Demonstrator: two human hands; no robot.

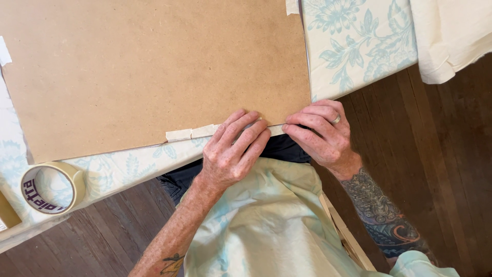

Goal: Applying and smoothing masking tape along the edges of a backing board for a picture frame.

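We see a strip of masking tape [192,133] running along the near edge of a brown hardboard panel [154,72], pale against the brown. The panel lies flat on the worktop [123,169], which is covered w/ a white cloth printed in light blue florals; the near-right corner of the panel sits close to the worktop's edge.

Left hand [233,151]: palm down, fingers spread and extended, tips pressing on the tape and panel edge. Grip is flat and open, nothing enclosed, contact by fingertips only.

Right hand [320,134]: just beside the left, at the panel's near-right corner. Fingers curled slightly, tips on the edge where the tape continues under them. Grip not closed round anything, pressing only. A ring [336,119] shows on one finger; forearm is tattooed.

The two hands are near each other but we cannot tell if they touch. The tape's right part is hidden under the fingers.

Further out: a roll of masking tape [51,187] lies flat on the cloth at the worktop's near-left, well apart from the hands. A folded cream cloth [451,36] hangs over the far-right. Short tape bits at the panel's far edge [292,6] and left edge [4,50]. Dark wood floor [435,154] below.
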